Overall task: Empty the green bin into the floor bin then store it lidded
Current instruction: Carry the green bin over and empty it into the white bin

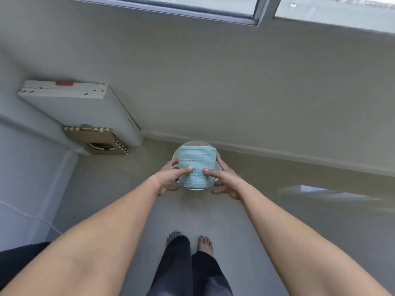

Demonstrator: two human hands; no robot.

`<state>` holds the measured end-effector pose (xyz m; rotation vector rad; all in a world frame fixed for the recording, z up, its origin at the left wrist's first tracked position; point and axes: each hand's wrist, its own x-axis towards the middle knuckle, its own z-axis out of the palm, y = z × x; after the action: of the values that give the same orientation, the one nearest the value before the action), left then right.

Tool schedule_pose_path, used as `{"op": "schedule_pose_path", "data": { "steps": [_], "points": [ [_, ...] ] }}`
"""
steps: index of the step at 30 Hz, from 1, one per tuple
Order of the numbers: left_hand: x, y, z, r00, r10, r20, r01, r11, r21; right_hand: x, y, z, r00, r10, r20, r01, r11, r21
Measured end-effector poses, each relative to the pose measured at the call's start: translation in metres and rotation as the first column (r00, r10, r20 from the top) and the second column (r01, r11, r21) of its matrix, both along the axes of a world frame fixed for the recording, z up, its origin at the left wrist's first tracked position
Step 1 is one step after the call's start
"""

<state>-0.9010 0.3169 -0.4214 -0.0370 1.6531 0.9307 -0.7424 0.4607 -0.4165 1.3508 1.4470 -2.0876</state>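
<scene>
A pale green ribbed bin (196, 167) is held between both hands, tipped so its side faces me and its mouth points away, toward the wall. My left hand (168, 178) grips its left side and my right hand (224, 179) its right side, thumbs across the ribbed wall. Directly beneath it stands the round white floor bin (175, 155), mostly hidden; only arcs of its rim show around the green bin. The green bin's contents and any lid are out of sight.
A flat white box (85, 110) leans in the left corner with a brown cardboard piece (96, 139) in front of it. A skirting board and beige wall run behind the floor bin. My bare feet (205, 244) stand on grey carpet below.
</scene>
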Motion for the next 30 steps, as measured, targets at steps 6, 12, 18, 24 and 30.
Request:
{"op": "schedule_pose_path", "data": {
  "steps": [6, 12, 18, 24, 30],
  "points": [
    [-0.005, 0.011, -0.061, 0.999, -0.039, 0.030, 0.043, 0.993, -0.112, -0.014, 0.004, -0.072, 0.993, -0.005, 0.122, 0.005, 1.000, 0.003],
    [-0.012, 0.033, -0.112, 0.997, -0.023, 0.075, 0.034, 0.987, -0.156, -0.030, 0.015, -0.131, 0.980, -0.047, 0.192, 0.052, 0.998, -0.022],
    [-0.019, 0.050, -0.153, 0.998, 0.007, 0.060, 0.005, 0.982, -0.190, -0.046, 0.026, -0.171, 0.961, -0.074, 0.266, 0.077, 0.997, 0.000],
    [-0.026, 0.059, -0.172, 0.999, 0.009, 0.053, 0.003, 0.976, -0.216, -0.060, 0.029, -0.191, 0.946, -0.072, 0.316, 0.082, 0.996, -0.019],
    [-0.028, 0.064, -0.174, 0.998, 0.010, 0.065, 0.007, 0.968, -0.251, -0.062, 0.031, -0.197, 0.936, -0.079, 0.344, 0.098, 0.994, -0.038]
  ]
}}
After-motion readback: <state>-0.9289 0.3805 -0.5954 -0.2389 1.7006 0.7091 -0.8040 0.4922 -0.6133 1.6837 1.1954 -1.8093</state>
